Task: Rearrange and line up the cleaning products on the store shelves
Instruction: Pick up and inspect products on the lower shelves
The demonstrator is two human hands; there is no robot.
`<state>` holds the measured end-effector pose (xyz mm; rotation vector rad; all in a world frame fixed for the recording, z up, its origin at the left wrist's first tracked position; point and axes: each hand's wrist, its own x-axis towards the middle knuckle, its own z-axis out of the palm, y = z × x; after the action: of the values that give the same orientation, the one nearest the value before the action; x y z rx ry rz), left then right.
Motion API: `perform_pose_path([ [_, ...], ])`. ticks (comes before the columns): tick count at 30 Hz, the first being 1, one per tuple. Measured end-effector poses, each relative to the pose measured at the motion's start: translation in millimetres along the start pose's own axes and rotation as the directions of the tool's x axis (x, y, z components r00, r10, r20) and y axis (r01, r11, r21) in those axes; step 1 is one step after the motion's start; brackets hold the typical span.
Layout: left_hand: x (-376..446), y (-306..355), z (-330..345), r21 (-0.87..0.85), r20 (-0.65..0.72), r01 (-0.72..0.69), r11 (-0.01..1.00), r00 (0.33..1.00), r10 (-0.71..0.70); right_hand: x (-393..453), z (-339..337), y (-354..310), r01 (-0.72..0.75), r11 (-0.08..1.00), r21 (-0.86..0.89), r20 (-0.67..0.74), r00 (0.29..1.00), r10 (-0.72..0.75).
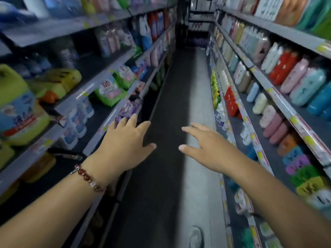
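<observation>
I look down a narrow store aisle. My left hand [125,142], with a bead bracelet on the wrist, is stretched out over the aisle with fingers spread and holds nothing. Its fingertips are close to the purple packs [128,109] at a left shelf edge. My right hand [206,145] is also spread and empty, above the floor near the right shelves. On the left stand a big yellow-green jug [16,106], green and white bags [110,91] and white bottles [77,122]. On the right, rows of pastel bottles [268,113] line the shelves.
Grey shelf units [100,77] run along both sides with yellow price tags on their edges. The dark floor strip [172,104] between them leads to more shelving at the far end. A sandalled foot [195,237] shows at the bottom. The picture is motion-blurred.
</observation>
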<state>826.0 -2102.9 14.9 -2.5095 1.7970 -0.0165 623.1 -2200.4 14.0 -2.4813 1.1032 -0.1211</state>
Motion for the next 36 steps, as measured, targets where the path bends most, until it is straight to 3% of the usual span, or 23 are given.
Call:
perform_pose_path([
  [4, 45, -35, -19, 0.003, -0.045, 0.192, 0.981, 0.98, -0.192, 102, -27, -10, 0.209, 0.978, -0.016, 0.049, 0.977, -0.208],
  [8, 62, -71, -51, -0.006, -0.083, 0.437, 0.9, 0.896, -0.436, 188, -53, -46, 0.463, 0.886, 0.027, 0.131, 0.877, -0.463],
  [11, 52, -92, -70, 0.016, -0.155, 0.608, 0.794, 0.786, -0.599, 232, -66, -93, 0.649, 0.759, 0.058, 0.192, 0.738, -0.646],
  [16, -12, -121, -109, 0.02, -0.207, 0.836, 0.548, 0.539, -0.816, 243, -72, -199, 0.863, 0.485, 0.143, 0.206, 0.454, -0.867],
  [20, -87, -131, -143, 0.051, -0.22, 0.939, 0.341, 0.344, -0.913, 208, -68, -287, 0.935, 0.268, 0.234, 0.156, 0.236, -0.959],
  [25, -178, -141, -165, 0.065, -0.253, 0.979, 0.194, 0.204, -0.946, 145, -52, -371, 0.958, 0.106, 0.268, 0.164, 0.063, -0.984],
  [30, -239, -175, -186, 0.094, -0.28, 0.986, 0.14, 0.161, -0.946, 101, -43, -430, 0.967, 0.018, 0.254, 0.133, -0.017, -0.991],
  [36, -272, -235, -215, 0.144, -0.388, 0.973, 0.178, 0.221, -0.895, 72, -61, -509, 0.971, 0.007, 0.24, 0.017, 0.003, -1.0],
])
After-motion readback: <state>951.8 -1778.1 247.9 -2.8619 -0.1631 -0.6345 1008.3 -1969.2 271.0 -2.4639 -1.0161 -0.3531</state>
